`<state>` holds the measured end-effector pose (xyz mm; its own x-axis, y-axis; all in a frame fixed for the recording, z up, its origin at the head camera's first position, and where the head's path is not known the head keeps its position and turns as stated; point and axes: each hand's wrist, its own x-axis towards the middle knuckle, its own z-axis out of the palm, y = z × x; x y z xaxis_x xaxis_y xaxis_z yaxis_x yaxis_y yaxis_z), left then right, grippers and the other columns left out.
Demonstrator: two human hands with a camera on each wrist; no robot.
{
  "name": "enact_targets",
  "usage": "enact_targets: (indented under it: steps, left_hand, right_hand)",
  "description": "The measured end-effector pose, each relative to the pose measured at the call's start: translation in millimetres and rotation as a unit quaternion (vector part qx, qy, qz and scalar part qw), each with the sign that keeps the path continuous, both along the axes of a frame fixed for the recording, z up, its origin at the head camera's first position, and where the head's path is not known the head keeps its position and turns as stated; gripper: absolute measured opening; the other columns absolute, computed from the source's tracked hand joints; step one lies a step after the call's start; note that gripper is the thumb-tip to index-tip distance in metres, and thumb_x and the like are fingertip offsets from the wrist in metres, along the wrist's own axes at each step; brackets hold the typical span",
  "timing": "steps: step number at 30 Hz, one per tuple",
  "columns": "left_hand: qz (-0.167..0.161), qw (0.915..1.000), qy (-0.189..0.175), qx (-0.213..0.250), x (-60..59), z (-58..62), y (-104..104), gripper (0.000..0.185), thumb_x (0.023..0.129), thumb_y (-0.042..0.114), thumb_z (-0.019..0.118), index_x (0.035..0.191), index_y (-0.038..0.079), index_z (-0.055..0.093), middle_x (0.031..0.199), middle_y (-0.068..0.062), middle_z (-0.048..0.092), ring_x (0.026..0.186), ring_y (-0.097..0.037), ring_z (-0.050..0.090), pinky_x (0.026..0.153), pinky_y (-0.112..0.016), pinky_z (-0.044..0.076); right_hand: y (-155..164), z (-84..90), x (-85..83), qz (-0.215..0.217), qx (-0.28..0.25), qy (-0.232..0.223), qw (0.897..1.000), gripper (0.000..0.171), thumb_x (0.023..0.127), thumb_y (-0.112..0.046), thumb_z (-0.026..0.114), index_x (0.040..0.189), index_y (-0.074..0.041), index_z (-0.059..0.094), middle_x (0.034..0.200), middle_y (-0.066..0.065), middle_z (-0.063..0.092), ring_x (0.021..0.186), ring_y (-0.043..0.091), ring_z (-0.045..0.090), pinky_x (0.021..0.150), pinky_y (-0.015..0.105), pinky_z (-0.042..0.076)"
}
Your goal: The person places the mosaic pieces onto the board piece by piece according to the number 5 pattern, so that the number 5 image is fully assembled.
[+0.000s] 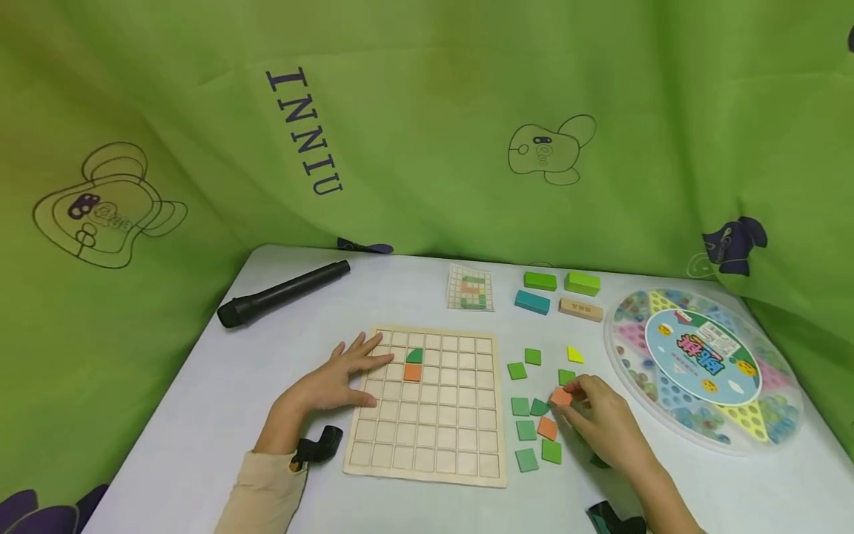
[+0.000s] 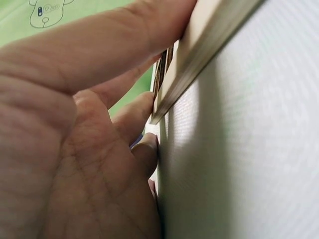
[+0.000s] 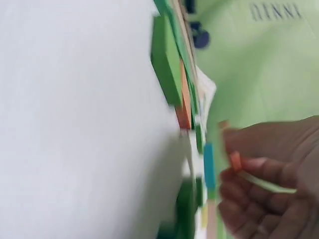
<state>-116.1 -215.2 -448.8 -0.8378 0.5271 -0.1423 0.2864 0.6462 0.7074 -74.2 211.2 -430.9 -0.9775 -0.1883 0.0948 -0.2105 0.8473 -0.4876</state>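
Left hand (image 1: 336, 380) flat, fingers straight, pressing the grid board (image 1: 427, 406) on the bench (image 1: 200, 415). Right hand (image 1: 603, 419) pinches an orange tile (image 1: 561, 397) above the loose tiles (grip is fingertip-only). Risk: tile could slip, or the sleeve may scatter the pile.

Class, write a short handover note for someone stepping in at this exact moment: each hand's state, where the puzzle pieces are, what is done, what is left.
Left hand: open, flat on the wooden grid board's left edge.
Right hand: pinches an orange square tile above the loose tiles right of the board.
Done: a green quarter-round piece and an orange tile sit in the board.
Left: the other cells are unfilled; pattern card lies behind the board.
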Motion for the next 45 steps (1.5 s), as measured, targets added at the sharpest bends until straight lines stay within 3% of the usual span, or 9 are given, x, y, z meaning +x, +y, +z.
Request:
enact_targets:
  steps: [5, 9, 14, 20, 26, 33, 40, 45]
  left_hand:
    - [0.0, 1.0, 0.0, -0.004, -1.5, 2.9, 1, 0.076, 0.075, 0.031, 0.077, 0.142, 0.017, 0.045, 0.159, -0.01, 0.014, 0.146, -0.036, -0.003, 0.116, -0.057, -0.007]
    - [0.002, 1.0, -0.004, -0.005, -1.5, 1.4, 0, 0.076, 0.075, 0.032, 0.077, 0.142, 0.018, 0.045, 0.159, -0.009, 0.013, 0.147, -0.035, -0.003, 0.116, -0.056, -0.008]
    - [0.001, 0.9999, -0.003, -0.011, -1.0, 0.4, 0, 0.075, 0.075, 0.034, 0.077, 0.142, 0.02, 0.046, 0.16, -0.008, 0.014, 0.147, -0.035, -0.002, 0.116, -0.057, -0.007]
    - [-0.001, 0.9999, -0.005, -0.016, -0.4, 3.1, 4, 0.074, 0.076, 0.032, 0.077, 0.142, 0.022, 0.045, 0.16, -0.007, 0.014, 0.147, -0.034, -0.001, 0.116, -0.057, -0.006]
    - [0.0, 0.9995, 0.005, -0.03, 0.5, 6.3, 4, 0.075, 0.075, 0.031, 0.077, 0.142, 0.02, 0.045, 0.159, -0.008, 0.015, 0.147, -0.035, 0.001, 0.116, -0.058, -0.004]
    - [-0.001, 0.9997, 0.006, -0.025, 0.9, 7.7, 4, 0.075, 0.075, 0.03, 0.077, 0.142, 0.019, 0.046, 0.159, -0.01, 0.016, 0.146, -0.037, 0.002, 0.115, -0.06, -0.003]
    - [0.002, 0.9995, 0.012, -0.028, 0.8, 2.8, 4, 0.074, 0.075, 0.029, 0.078, 0.141, 0.019, 0.047, 0.159, -0.01, 0.017, 0.146, -0.038, 0.002, 0.115, -0.059, -0.003]
    - [0.006, 0.9995, 0.013, -0.029, -0.3, 3.1, 4, 0.074, 0.074, 0.028, 0.078, 0.141, 0.019, 0.047, 0.159, -0.009, 0.016, 0.146, -0.038, 0.001, 0.116, -0.058, -0.004]
  right_hand:
    - [-45, 10.1, -5.0, 0.059, -0.066, 0.026, 0.996, 0.025, 0.08, -0.009, 0.075, 0.102, -0.009, 0.064, 0.096, -0.001, 0.063, 0.086, 0.017, 0.063, 0.074, 0.032, 0.057]
    - [-91, 12.3, -14.3, 0.121, -0.106, 0.013, 0.987, 0.023, 0.08, -0.01, 0.075, 0.101, -0.01, 0.067, 0.098, -0.001, 0.064, 0.088, 0.015, 0.063, 0.076, 0.028, 0.056]
    - [-141, 10.5, -27.8, 0.191, -0.103, -0.025, 0.976, 0.02, 0.083, -0.017, 0.072, 0.102, -0.01, 0.068, 0.098, -0.002, 0.064, 0.089, 0.014, 0.061, 0.076, 0.026, 0.055]
    - [-171, -0.2, -42.6, 0.226, -0.055, -0.08, 0.969, 0.02, 0.084, -0.022, 0.073, 0.099, -0.011, 0.068, 0.092, -0.003, 0.062, 0.081, 0.009, 0.056, 0.07, 0.021, 0.049]
    - [-181, -1.2, -44.3, 0.236, -0.009, -0.066, 0.969, 0.023, 0.082, -0.024, 0.075, 0.099, -0.011, 0.068, 0.092, -0.003, 0.06, 0.08, 0.008, 0.053, 0.071, 0.022, 0.049]
    - [-182, -0.9, -41.9, 0.254, 0.007, -0.049, 0.966, 0.026, 0.081, -0.025, 0.075, 0.101, -0.012, 0.068, 0.093, -0.003, 0.06, 0.083, 0.008, 0.055, 0.075, 0.023, 0.05]
    - [-165, 1.7, -40.2, 0.277, -0.014, -0.047, 0.96, 0.034, 0.086, -0.026, 0.07, 0.116, -0.01, 0.065, 0.107, 0.0, 0.062, 0.097, 0.012, 0.06, 0.085, 0.028, 0.052]
    - [-125, 9.7, -31.4, 0.257, -0.069, -0.019, 0.964, 0.039, 0.085, -0.021, 0.071, 0.121, -0.008, 0.062, 0.113, 0.002, 0.063, 0.102, 0.018, 0.061, 0.085, 0.034, 0.054]
